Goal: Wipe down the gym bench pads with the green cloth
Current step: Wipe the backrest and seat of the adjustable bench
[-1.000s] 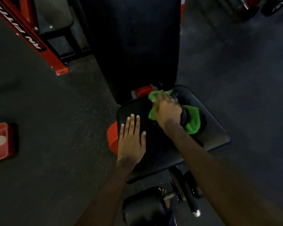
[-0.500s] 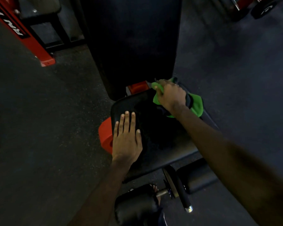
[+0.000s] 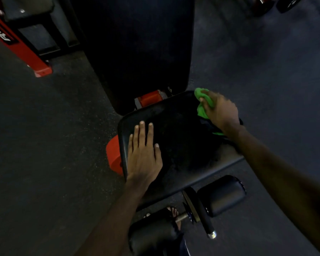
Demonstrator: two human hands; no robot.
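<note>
Gripping the bunched green cloth (image 3: 201, 111) with curled fingers, our right hand (image 3: 220, 111) presses it onto the far right corner of the seat pad (image 3: 181, 145), just beside the lower edge of the upright back pad (image 3: 137, 43). Our left hand (image 3: 143, 156) lies flat on the seat pad's near left side, fingers straight, holding nothing. We see a black foot roller (image 3: 222, 194) near the seat's front edge.

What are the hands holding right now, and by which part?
The right hand grips the green cloth by its bunched middle, on the seat pad. The left hand lies flat on that pad, holding nothing.
</note>
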